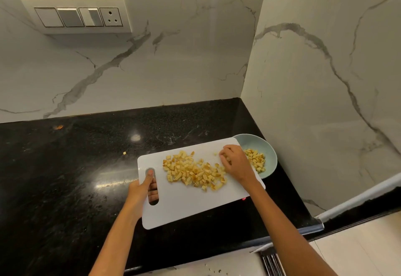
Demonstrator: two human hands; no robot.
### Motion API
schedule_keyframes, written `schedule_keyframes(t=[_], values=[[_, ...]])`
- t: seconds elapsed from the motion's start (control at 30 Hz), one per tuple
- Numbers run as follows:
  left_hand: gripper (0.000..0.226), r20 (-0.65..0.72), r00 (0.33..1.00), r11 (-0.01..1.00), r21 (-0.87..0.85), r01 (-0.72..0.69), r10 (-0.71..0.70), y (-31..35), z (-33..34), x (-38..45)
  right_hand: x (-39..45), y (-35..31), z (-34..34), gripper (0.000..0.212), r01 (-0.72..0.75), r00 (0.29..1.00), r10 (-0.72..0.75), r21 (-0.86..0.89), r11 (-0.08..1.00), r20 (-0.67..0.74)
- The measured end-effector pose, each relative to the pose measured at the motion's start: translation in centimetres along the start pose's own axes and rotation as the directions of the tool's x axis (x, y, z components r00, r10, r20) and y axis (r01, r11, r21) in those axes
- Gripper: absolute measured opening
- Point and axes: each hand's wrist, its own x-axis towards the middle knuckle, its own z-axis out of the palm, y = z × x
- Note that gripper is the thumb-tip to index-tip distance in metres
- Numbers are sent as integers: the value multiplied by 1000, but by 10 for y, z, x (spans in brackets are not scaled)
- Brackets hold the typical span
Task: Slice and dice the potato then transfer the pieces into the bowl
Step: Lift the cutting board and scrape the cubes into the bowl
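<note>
The left hand [143, 189] grips the white board [191, 202] at its handle end, thumb on top beside the slot [153, 187] and fingers curled underneath, showing through the slot. The board's far end lies over the rim of the pale green bowl [270, 152], which sits just beyond the right hand. The right hand [235, 163] rests on the board near that end, fingers curled down onto the dice [193, 171]; whether it pinches any cannot be told. Most of the diced potato lies in a loose heap between the 2 hands, closer to the right one. More pieces [257, 159] already sit inside the bowl, just past the right hand's knuckles. 1 stray cube [124, 153] lies on the black counter [65, 178], beyond the left hand and apart from the board. A switch panel [78, 16] is on the marble wall far above the left hand.
</note>
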Motion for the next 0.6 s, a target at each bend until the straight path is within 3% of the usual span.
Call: schedule_keyframes(t=[0.1, 0.23, 0.33, 0.47, 0.6], values=[[39, -1, 1000, 1000, -1, 1, -1, 0, 0, -2, 5, 29, -11, 13, -124, 992, 122, -51, 991, -39], [41, 3, 1000, 1000, -10, 7, -7, 0, -1, -3, 11, 38, -21, 22, -261, 964, 262, 27, 965, -53], [40, -5, 1000, 1000, 4, 8, -8, 0, -2, -3, 7, 0, -16, 25, -173, 982, 179, 92, 981, -56], [37, 7, 1000, 1000, -13, 0, 0, 2, 1, -7, -24, -60, 7, 42, -2, 993, -22, 207, 978, 115], [33, 7, 1000, 999, -33, -9, 9, 4, 0, -8, -35, -75, 23, 30, 262, 958, -275, 141, 955, 84]])
